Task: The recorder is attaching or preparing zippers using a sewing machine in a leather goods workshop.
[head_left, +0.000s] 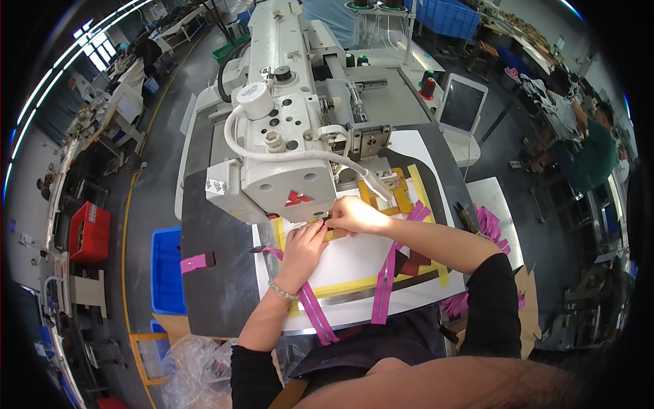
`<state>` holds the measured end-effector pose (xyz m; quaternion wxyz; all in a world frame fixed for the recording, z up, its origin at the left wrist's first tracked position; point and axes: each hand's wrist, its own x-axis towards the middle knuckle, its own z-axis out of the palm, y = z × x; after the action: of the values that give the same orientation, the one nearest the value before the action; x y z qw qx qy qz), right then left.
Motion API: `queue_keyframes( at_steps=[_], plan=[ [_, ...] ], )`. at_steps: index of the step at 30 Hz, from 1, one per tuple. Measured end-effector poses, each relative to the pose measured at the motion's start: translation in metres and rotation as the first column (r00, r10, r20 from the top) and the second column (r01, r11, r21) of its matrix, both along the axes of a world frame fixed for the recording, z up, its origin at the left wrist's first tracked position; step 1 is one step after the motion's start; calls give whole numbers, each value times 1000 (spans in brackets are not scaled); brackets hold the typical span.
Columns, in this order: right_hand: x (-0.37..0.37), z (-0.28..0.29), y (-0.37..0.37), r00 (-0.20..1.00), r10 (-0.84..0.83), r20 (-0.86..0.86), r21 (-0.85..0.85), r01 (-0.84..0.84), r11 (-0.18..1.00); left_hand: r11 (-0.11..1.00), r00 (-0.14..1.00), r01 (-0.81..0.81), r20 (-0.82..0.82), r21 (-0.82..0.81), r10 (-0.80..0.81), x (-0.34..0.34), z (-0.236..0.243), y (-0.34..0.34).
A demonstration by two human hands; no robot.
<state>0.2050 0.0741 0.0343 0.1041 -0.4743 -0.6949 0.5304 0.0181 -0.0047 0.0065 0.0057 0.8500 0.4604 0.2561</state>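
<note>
My left hand (304, 251) rests on the white template sheet (344, 269), its bent fingers close together under the head of a large white sewing machine (300, 174). From the other side my right hand (355, 215) meets it, thumb and fingers pinched together. A small dark piece shows between the fingertips; its kind is hidden. A magenta zipper strip (315, 310) hangs over the sheet's near edge by my left wrist. Another magenta zipper (385, 286) runs beneath my right forearm. Yellow strips (361, 288) border the sheet, and a yellow clamp frame (402, 198) lies beyond my right hand.
A short magenta zipper piece (196, 263) lies on the dark tabletop's left side. To the right are magenta zipper bundles (489, 225) and a control screen (463, 102). A blue bin (167, 283) and red crate (90, 232) stand left. Clear plastic (197, 368) lies below.
</note>
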Motion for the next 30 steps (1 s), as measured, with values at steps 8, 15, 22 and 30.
queue_keyframes(
  at_steps=[8, 15, 22, 30],
  plan=[
    [49, -37, -4, 918, 353, 178, 911, -289, 294, 990, 994, 104, -16, -98, -106, -12, -3, 3],
    [48, -35, -3, 873, 416, 255, 895, -376, 240, 996, 989, 39, -139, -80, -50, -12, 3, 0],
    [44, -32, -1, 874, 422, 239, 851, -398, 343, 990, 986, 51, -153, -130, -71, -13, 7, 1],
    [37, -34, 4, 873, 443, 206, 842, -388, 374, 985, 990, 67, -109, -158, -84, -13, 11, 4]
  ],
)
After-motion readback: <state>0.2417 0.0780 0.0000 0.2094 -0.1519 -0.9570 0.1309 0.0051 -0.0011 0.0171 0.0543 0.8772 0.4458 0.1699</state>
